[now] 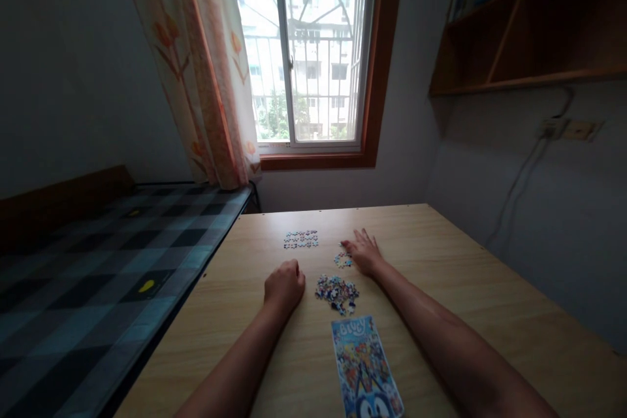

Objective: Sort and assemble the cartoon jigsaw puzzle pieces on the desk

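Observation:
My right hand (362, 252) reaches out over the wooden table with its fingers spread. Its thumb side touches or hovers by a small puzzle piece at the edge of a little cluster of jigsaw pieces (343, 260). Resting on the table to the left, my left hand (285, 283) is curled into a fist; whether anything is inside is hidden. Between my forearms lies a larger heap of loose jigsaw pieces (337, 292). Farther back, several pieces are laid out in neat rows (300, 240). A colourful "Bluey" picture sheet or box (366, 369) lies nearest me.
The wooden table (235, 353) reaches toward a wall with a barred window (318, 65) and a flowered curtain (206, 78). A bed with a checked cover (147, 241) stands along the left. Wooden shelves (529, 32) and a socket with cables (553, 128) are on the right wall.

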A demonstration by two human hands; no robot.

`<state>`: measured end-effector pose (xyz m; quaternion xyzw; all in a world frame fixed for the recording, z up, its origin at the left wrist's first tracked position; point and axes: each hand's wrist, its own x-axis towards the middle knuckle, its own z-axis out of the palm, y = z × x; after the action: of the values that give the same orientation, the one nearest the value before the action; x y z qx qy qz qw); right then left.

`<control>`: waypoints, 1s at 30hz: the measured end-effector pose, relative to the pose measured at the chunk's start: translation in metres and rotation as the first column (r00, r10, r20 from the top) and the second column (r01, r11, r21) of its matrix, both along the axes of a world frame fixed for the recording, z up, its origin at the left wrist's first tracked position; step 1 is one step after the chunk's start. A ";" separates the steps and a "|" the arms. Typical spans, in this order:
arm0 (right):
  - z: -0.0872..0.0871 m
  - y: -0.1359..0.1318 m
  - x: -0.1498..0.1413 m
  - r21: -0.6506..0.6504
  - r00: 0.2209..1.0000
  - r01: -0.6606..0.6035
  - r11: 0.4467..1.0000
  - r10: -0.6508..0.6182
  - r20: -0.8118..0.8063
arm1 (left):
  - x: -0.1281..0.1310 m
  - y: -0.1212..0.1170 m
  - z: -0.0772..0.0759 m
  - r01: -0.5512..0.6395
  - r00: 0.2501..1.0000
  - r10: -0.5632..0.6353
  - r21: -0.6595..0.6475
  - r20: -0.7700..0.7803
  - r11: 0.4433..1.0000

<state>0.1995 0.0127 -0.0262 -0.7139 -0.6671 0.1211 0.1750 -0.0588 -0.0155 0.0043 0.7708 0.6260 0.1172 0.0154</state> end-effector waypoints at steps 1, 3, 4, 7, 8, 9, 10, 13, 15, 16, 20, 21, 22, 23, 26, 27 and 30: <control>0.003 0.004 -0.007 0.003 0.999 -0.049 0.999 0.049 -0.011 | 0.000 0.000 0.000 0.001 1.000 -0.001 -0.003 -0.006 1.000; 0.008 0.008 -0.023 0.017 0.985 -0.172 0.985 0.173 -0.026 | 0.001 0.000 -0.001 0.005 1.000 -0.005 -0.006 -0.017 1.000; 0.010 0.008 -0.030 0.038 0.969 -0.245 0.969 0.246 -0.027 | 0.002 0.000 -0.001 0.008 1.000 -0.008 -0.007 -0.021 1.000; 0.016 0.002 -0.039 0.137 0.926 -0.369 0.919 0.377 -0.037 | 0.002 0.001 -0.003 0.029 0.999 -0.029 -0.008 -0.020 1.000; 0.016 0.000 -0.036 0.178 0.929 -0.351 0.919 0.365 -0.053 | 0.001 0.001 -0.003 0.042 0.999 -0.042 -0.006 -0.017 0.999; 0.015 -0.003 -0.031 0.220 0.942 -0.302 0.927 0.326 -0.079 | 0.001 0.001 -0.004 0.058 0.998 -0.058 -0.004 -0.015 0.998; 0.013 -0.006 -0.023 0.261 0.956 -0.235 0.936 0.271 -0.110 | 0.000 0.002 -0.004 0.078 0.997 -0.078 -0.005 -0.015 0.997; 0.002 -0.018 0.009 0.362 0.975 -0.043 0.931 0.118 -0.187 | 0.000 0.005 -0.002 0.169 0.985 -0.170 -0.033 -0.029 0.985; -0.008 -0.026 0.029 0.418 0.967 0.051 0.907 0.060 -0.248 | 0.002 0.008 0.001 0.239 0.970 -0.241 -0.055 -0.038 0.969; -0.012 -0.029 0.037 0.435 0.957 0.093 0.895 0.041 -0.288 | 0.004 0.010 0.002 0.262 0.963 -0.265 -0.062 -0.040 0.963; -0.021 -0.034 0.050 0.484 0.903 0.213 0.849 0.018 -0.429 | 0.008 0.016 0.004 0.291 0.956 -0.293 -0.061 -0.020 0.955; -0.022 -0.034 0.049 0.484 0.908 0.203 0.851 0.022 -0.419 | 0.007 0.017 0.003 0.296 0.955 -0.297 -0.053 -0.019 0.954; -0.022 -0.034 0.048 0.483 0.918 0.186 0.856 0.024 -0.396 | 0.004 0.019 0.003 0.296 0.955 -0.297 -0.042 -0.022 0.954; -0.023 -0.034 0.046 0.481 0.930 0.167 0.861 0.026 -0.367 | 0.000 0.021 0.003 0.287 0.957 -0.288 -0.033 -0.026 0.957; -0.024 -0.033 0.043 0.479 0.952 0.130 0.868 0.026 -0.305 | -0.018 0.030 0.003 0.219 0.975 -0.219 -0.015 -0.033 0.976; -0.025 -0.033 0.043 0.474 0.954 0.127 0.872 0.022 -0.298 | -0.025 0.034 0.004 0.190 0.981 -0.190 -0.011 -0.030 0.982; -0.027 -0.035 0.044 0.459 0.961 0.123 0.880 0.010 -0.277 | -0.040 0.045 0.006 0.111 0.994 -0.111 0.007 -0.015 0.994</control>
<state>0.2439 -0.0218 -0.0531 -0.6457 -0.6248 0.0464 0.4364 -0.0992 0.0300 0.0102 0.8053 0.5818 0.1128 0.0143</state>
